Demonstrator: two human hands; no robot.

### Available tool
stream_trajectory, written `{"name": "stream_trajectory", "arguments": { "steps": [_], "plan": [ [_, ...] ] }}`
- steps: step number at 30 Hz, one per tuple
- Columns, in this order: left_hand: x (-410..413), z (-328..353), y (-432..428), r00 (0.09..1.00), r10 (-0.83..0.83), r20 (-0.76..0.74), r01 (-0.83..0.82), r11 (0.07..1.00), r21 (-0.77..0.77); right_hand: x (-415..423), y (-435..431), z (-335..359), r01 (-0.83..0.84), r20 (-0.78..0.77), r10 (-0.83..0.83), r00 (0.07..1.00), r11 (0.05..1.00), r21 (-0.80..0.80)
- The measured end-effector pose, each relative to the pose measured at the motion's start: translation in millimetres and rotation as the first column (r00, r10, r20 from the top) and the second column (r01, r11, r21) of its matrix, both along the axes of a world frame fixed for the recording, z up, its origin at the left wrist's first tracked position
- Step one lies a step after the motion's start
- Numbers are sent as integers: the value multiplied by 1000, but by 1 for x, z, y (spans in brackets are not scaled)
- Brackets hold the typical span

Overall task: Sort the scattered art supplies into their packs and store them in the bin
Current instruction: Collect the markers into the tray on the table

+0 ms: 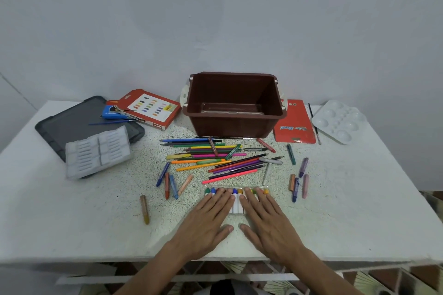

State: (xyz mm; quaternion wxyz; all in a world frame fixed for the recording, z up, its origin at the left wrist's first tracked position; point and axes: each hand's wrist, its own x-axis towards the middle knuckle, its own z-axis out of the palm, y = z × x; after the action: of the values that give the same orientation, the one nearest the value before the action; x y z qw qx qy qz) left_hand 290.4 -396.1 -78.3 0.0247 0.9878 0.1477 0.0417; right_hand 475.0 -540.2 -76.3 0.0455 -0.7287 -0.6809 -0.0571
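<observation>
Left hand (208, 213) and right hand (266, 213) lie flat, fingers straight and slightly spread, pressing one clear crayon pack (236, 202) near the table edge. Risk: uneven pressure could squeeze crayons out, or shove the pack into the pen pile (215, 158) just beyond. Loose crayons (173, 187): five left, five right. Farther: one brown bin (233, 124), two red packs (153, 112) flanking it, one palette (339, 121).

Pens (215, 158) before bin (233, 108) (palette (339, 121) right)

Left hand (208, 217) and right hand (267, 219) lie flat side by side, palms down, fingers straight and slightly spread, thumbs angled inward toward each other, apparently pressing lightly downward
</observation>
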Motion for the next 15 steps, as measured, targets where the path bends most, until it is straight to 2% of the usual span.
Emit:
{"name": "stream_trajectory", "arguments": {
  "steps": [5, 12, 15],
  "plan": [
    [-1, 2, -1, 1000, -2, -14, 1, 999, -43, -1, -3, -3, 68, -37, -68, 997, 998, -3],
    [0, 3, 0, 1000, -3, -17, 2, 997, -83, 0, -3, -3, 64, -38, -65, 997, 998, -30],
    [-1, 8, 1, 999, 16, -29, -21, 983, -184, 0, -1, 2, 69, -82, -72, 994, 997, -31]
  ]
}}
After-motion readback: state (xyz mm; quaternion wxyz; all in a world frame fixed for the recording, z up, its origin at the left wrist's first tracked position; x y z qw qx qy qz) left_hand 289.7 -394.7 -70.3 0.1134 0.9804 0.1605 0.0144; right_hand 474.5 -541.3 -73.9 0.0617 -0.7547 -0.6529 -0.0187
